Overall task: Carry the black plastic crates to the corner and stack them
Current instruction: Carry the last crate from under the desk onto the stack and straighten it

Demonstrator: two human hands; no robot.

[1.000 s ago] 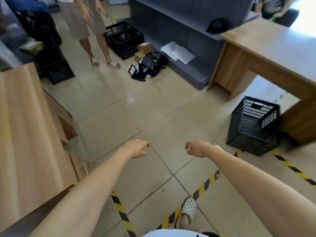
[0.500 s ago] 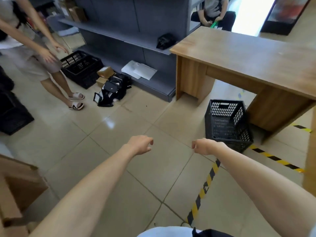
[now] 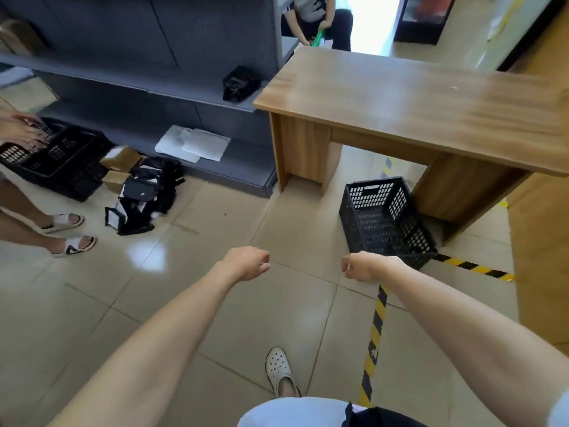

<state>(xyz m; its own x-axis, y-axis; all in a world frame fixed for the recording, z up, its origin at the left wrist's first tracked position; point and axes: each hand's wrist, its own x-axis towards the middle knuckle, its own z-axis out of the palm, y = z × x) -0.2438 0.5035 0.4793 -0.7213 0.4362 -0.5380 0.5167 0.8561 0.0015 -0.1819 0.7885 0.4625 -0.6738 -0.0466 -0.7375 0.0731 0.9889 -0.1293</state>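
The view has swung round — the black perforated plastic crate (image 3: 385, 221) on the tiled floor beside the wooden table (image 3: 431, 112) now sits just ahead. Left hand (image 3: 248, 263) and right hand (image 3: 360, 266) both empty, fingers loosely curled — pickup comes next, I'd say.

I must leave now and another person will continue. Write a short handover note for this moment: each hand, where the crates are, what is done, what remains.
Left hand: loosely curled, holding nothing, stretched out over the floor.
Right hand: the same, empty, just short of the near crate.
Near crate: tipped, resting on the floor against the wooden desk, by the striped floor tape.
Other crates: nested on the floor at far left by the grey shelving; another person's hands are on them.
Done: nothing carried in this view.
Left: pick up the near crate, carry it to the corner and stack it.
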